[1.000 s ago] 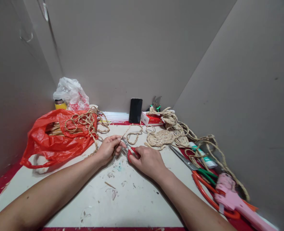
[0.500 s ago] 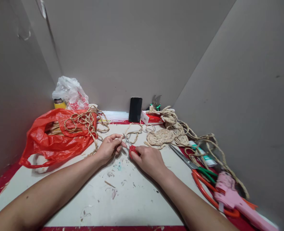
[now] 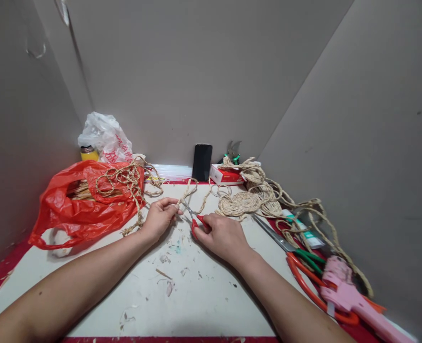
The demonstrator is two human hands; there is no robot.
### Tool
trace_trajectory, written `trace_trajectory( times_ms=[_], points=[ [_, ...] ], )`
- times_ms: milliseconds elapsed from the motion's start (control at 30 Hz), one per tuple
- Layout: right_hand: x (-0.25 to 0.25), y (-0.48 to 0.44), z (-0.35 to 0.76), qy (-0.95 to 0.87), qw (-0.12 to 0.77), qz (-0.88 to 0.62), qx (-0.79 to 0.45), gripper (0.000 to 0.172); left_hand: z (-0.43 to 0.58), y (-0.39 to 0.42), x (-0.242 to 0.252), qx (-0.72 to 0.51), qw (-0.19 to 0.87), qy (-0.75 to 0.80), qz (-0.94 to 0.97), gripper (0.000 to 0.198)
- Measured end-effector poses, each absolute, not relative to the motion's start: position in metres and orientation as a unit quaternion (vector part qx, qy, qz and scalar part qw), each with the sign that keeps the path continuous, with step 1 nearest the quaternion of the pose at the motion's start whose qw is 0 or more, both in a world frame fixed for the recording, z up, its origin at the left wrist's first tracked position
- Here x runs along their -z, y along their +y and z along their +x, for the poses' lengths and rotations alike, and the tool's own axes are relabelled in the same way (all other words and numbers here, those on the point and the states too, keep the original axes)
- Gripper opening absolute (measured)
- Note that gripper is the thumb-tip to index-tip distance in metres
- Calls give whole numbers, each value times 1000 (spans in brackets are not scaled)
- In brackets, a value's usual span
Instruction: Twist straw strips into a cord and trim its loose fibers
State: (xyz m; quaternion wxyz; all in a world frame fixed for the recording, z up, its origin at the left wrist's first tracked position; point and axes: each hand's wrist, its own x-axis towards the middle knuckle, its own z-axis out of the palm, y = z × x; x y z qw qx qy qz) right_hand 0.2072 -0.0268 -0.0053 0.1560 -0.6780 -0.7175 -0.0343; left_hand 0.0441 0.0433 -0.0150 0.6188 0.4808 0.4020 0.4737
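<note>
My left hand [image 3: 161, 218] pinches a braided straw cord [image 3: 188, 189] near the middle of the board; the cord loops up and away from the fingertips. In my right hand [image 3: 225, 234] are small scissors with red handles [image 3: 198, 224]. Their blades are spread and point up-left, with the tips close to the cord beside my left fingers. Whether the blades touch the cord I cannot tell. To the right of the cord lies a flat coil of the same braid [image 3: 240, 204].
A red plastic bag [image 3: 89, 214] with straw strips and cord sits left. At the back a black phone [image 3: 201, 163] leans on the wall beside a red-white box [image 3: 227, 175]. Large orange-handled shears [image 3: 296, 271] and a pink glue gun [image 3: 346, 290] lie right. Scraps dot the white board [image 3: 182, 309].
The scissors have opened wider in my right hand. The cord between my left fingers now rises in a taller loop toward the back of the board.
</note>
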Motion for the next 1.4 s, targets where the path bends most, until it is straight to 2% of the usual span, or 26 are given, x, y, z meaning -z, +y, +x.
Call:
trace_trajectory(
  times_ms=[733,1400],
  points=[
    [4,-28,207,-730,118,-673,18,29,46,41,15,-445,639,402,482,19],
    [8,-28,203,-727,190,-660,-4,33,43,41,18,-456,616,407,496,21]
  ],
)
